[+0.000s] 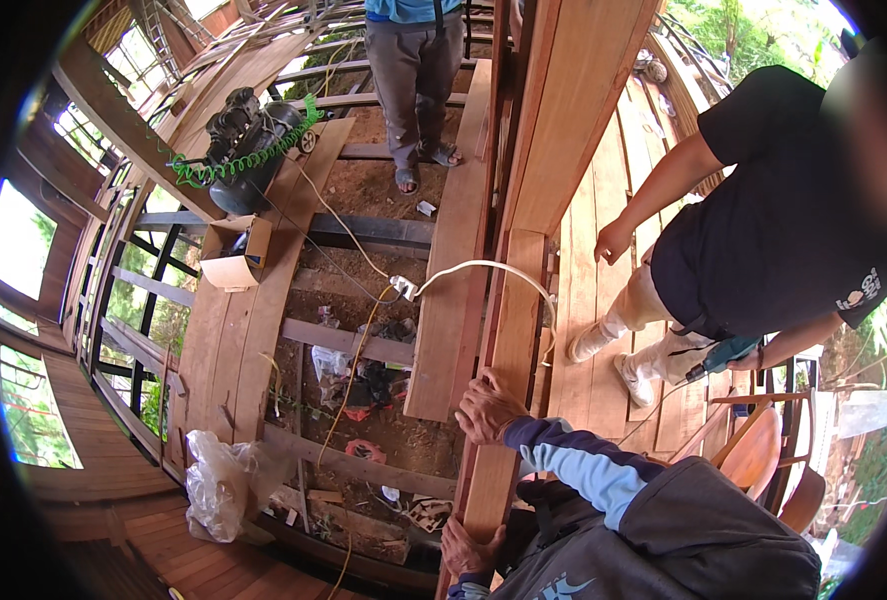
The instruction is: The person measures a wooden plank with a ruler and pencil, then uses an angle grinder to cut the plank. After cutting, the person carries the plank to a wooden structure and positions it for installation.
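A long wooden beam (pixel 515 330) runs away from me, up through the middle of the head view. My right hand (pixel 490 407) lies over its upper edge, fingers curled around it. Nearer to me, my left hand (pixel 471 548) grips the same beam close to its near end. A white cable (pixel 493 264) arches across the wood beyond my right hand and meets a white plug connector (pixel 403 288) on the left. To the right, a co-worker in a black shirt (pixel 778 210) holds a teal power drill (pixel 725 356) pointed downward.
Open joists (pixel 348 340) over soil and debris lie left of the beam. Farther left are an air compressor (pixel 253 150) with a green coiled hose, a cardboard box (pixel 233 272) and a clear plastic bag (pixel 219 490). Another person (pixel 413 90) stands ahead. Wooden furniture (pixel 753 450) is at right.
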Motion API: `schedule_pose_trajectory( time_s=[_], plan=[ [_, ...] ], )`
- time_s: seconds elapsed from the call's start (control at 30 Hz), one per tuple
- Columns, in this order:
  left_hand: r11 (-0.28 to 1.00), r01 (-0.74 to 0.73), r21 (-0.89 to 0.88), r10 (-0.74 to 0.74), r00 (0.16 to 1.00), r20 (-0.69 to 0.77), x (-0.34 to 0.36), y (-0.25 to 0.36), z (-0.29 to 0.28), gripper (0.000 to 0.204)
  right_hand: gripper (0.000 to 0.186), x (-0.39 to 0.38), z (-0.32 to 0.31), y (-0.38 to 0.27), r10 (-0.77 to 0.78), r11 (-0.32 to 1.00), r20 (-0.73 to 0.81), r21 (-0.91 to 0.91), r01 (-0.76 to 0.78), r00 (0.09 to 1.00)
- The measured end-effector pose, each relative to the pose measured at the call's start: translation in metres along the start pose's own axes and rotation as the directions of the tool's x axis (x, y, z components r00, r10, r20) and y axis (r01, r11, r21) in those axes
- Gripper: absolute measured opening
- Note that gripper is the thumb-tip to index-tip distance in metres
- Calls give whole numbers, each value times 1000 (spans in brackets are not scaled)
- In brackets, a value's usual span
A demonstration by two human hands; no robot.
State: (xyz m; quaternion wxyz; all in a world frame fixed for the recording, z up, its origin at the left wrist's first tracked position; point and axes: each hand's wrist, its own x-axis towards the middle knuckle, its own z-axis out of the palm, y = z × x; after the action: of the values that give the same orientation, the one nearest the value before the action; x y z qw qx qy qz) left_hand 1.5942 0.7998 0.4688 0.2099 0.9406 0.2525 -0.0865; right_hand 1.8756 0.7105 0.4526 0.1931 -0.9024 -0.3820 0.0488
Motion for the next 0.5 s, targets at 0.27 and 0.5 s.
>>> schedule_pose_trajectory(
  time_s=[0.27, 0.5],
  plan=[
    [999, -19, 39, 20, 999, -38, -2, 1, 0, 96, 33, -3, 4, -1, -15, 999, 4, -29, 15, 1000],
    [1000, 15, 5, -16, 999, 43, -3, -2, 0, 100, 32, -2, 8, 1, -3, 1000, -16, 1, 3, 1000]
  ],
)
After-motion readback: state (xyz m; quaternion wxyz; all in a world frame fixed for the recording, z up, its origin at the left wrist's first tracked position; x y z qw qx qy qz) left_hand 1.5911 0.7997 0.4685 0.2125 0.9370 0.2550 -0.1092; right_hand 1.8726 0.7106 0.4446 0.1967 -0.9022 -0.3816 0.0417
